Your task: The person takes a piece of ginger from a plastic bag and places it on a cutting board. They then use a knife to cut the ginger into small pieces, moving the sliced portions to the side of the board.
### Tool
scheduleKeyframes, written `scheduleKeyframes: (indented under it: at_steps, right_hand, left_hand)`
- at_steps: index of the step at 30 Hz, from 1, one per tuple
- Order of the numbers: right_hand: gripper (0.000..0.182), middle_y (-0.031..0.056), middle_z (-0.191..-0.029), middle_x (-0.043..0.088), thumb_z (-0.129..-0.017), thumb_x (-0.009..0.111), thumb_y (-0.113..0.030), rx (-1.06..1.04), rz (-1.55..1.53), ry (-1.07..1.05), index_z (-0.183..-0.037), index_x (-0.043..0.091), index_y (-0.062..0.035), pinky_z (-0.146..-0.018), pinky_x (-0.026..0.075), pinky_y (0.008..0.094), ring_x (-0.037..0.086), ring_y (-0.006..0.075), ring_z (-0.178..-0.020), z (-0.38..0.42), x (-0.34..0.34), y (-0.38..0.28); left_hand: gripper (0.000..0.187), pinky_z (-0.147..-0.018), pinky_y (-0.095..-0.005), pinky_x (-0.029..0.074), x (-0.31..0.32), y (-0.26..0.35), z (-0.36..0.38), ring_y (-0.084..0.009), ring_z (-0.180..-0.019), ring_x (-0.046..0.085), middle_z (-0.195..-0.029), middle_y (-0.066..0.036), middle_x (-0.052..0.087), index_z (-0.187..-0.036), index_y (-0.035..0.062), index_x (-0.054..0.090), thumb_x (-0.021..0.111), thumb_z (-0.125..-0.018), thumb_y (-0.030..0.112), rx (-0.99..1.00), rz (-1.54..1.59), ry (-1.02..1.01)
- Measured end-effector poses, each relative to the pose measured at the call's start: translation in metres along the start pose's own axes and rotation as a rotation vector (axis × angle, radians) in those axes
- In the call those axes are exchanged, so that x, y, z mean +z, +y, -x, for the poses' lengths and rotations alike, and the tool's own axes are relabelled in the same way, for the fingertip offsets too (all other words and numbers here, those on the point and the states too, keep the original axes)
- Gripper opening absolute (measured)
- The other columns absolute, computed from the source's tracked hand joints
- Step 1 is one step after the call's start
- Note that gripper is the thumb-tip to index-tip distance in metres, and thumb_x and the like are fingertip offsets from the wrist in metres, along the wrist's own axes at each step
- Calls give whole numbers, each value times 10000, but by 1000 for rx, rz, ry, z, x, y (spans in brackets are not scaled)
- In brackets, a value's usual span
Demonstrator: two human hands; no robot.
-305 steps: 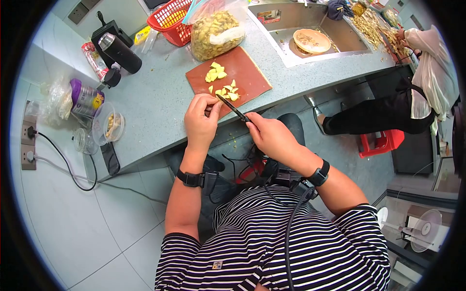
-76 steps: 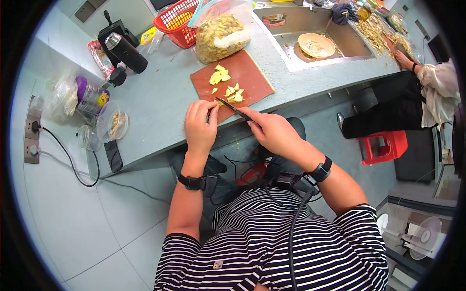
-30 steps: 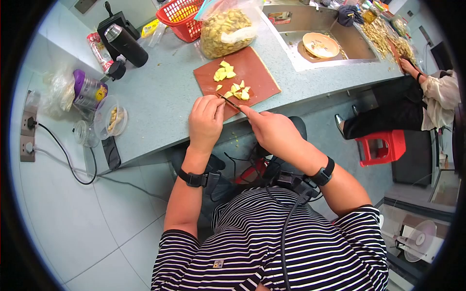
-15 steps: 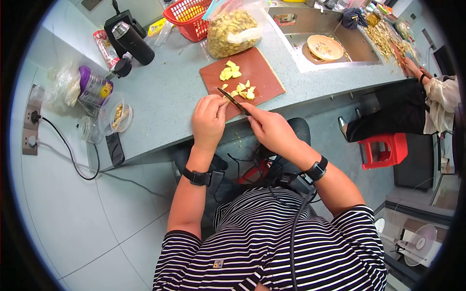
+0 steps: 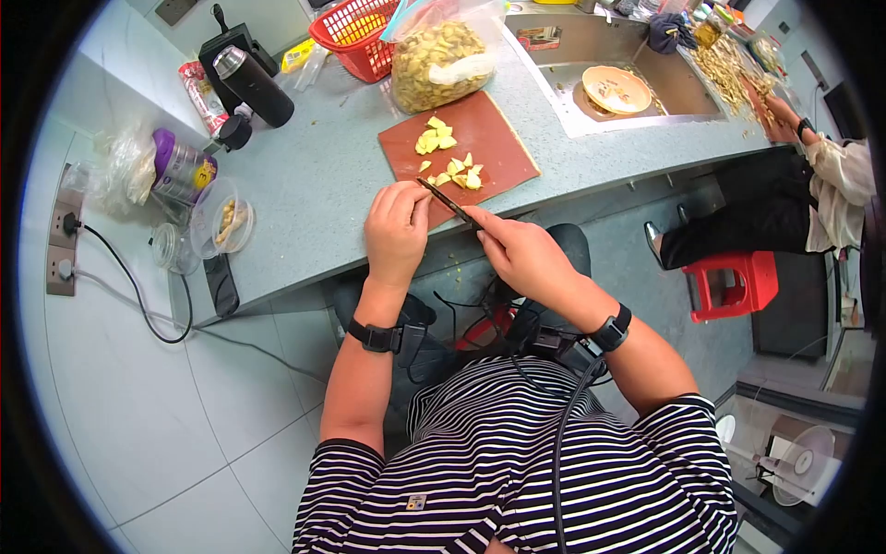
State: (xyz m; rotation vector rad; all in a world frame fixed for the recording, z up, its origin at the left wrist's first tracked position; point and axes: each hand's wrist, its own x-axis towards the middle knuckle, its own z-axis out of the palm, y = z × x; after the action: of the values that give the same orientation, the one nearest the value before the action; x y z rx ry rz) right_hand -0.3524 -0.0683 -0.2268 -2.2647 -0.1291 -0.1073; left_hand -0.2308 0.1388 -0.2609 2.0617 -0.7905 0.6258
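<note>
My right hand (image 5: 524, 258) is wrapped round the handle of a dark-bladed knife (image 5: 447, 201), whose blade slants up and left over the front of a reddish-brown cutting board (image 5: 508, 138). Beside the blade tip, my left hand (image 5: 397, 231) is closed with its fingertips pinched together; what they hold is hidden. Two groups of pale yellow cut pieces lie on the board: a rear pile (image 5: 436, 137) and a front pile (image 5: 459, 173) just beyond the knife.
Behind the board stands a bulging plastic bag (image 5: 434, 60) of pale pieces, by a red basket (image 5: 355, 42). To the right is a sink (image 5: 563, 78) with a bowl (image 5: 616, 90). A black flask (image 5: 256, 88) and plastic tub (image 5: 221, 222) stand left. Another person's hand (image 5: 783, 115) works at far right.
My right hand and the knife have shifted slightly right and toward me. My left hand stays nearly in place. At far right, the other person's hand has moved a little.
</note>
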Motion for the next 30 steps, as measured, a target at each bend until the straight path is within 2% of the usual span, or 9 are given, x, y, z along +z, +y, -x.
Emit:
scheduleKeyframes:
  at_steps: [2, 8, 17, 24, 30]
  right_hand:
    - [471, 250, -1044, 791, -1122, 627, -154, -38, 32, 6, -1585, 621, -69, -820, 605, 582, 767, 468, -954, 1, -4, -4]
    - [474, 205, -917, 764, -1128, 620, -174, -57, 224, -21, -1592, 619, -75, -771, 606, 573, 765, 442, -862, -2, -7, -8]
    - [466, 198, -904, 766, -1101, 632, -171, -45, 346, -50, -1546, 624, -32, -743, 615, 562, 770, 436, -832, -28, 11, -14]
    - [435, 236, -955, 789, -1114, 617, -165, -70, 259, 13, -1528, 646, -35, -761, 612, 575, 778, 443, -862, -34, 20, -2]
    - [444, 265, -1043, 790, -1115, 635, -156, -30, 36, 53, -1550, 633, -66, -820, 600, 597, 764, 485, -939, -22, 14, -6]
  left_hand:
    - [129, -895, -438, 614, 0, 1, 0, -349, -1013, 766, -1077, -128, 796, -1034, 16, 772, 841, -930, -20, 0, -8, 0]
    - [126, -891, -436, 617, -1, -1, 0, -344, -1015, 768, -1079, -123, 800, -1026, 18, 771, 837, -929, -26, 8, -12, -7]
    - [125, -892, -433, 621, -4, 0, -2, -341, -1013, 774, -1085, -118, 811, -1023, 15, 784, 840, -923, -33, 21, -2, -19]
    - [144, -915, -425, 627, -8, -3, 2, -332, -1028, 783, -1099, -116, 821, -1059, 19, 813, 836, -930, -39, 11, 75, -44]
    - [131, -901, -409, 632, -5, -4, 5, -316, -1031, 791, -1117, -123, 821, -1066, 14, 814, 842, -947, -33, -35, 94, -16]
